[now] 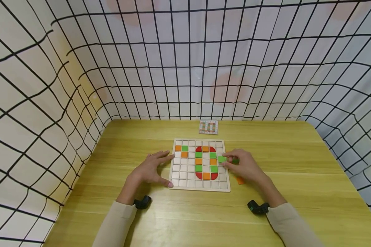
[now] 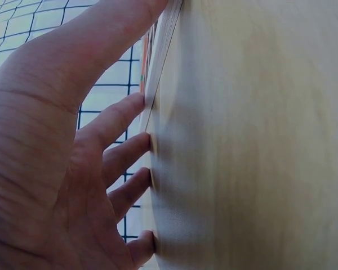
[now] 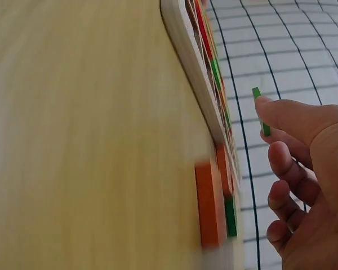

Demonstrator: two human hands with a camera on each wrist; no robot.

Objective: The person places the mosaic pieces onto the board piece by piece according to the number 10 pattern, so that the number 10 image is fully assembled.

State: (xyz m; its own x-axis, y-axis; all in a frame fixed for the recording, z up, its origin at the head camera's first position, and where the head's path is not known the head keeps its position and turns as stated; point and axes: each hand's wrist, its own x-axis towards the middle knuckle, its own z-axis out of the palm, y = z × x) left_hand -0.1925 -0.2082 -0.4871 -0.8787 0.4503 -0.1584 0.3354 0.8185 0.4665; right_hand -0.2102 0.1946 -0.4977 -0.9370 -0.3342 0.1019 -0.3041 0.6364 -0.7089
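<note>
A square white gridded board (image 1: pixel 185 176) lies on the table, with orange, green and red tiles set in its cells. Between right thumb and fingertip, my right hand (image 1: pixel 245 165) pinches a green square tile (image 1: pixel 222 159) above the board's right side. The right wrist view shows that tile (image 3: pixel 256 91) edge-on, clear of the board. My left hand (image 1: pixel 151 167) is spread along the board's left edge, its thumb at the near corner; in the left wrist view the other fingers (image 2: pixel 127 194) are extended, tips down at the table.
Loose tiles lie right of the board: an orange one (image 1: pixel 240 180) near my right wrist and a green one (image 1: pixel 235 160) partly hidden by my hand. A small patterned card (image 1: pixel 208 127) lies behind the board. Black grid netting (image 1: pixel 188 75) encloses the wooden table (image 1: pixel 188 216).
</note>
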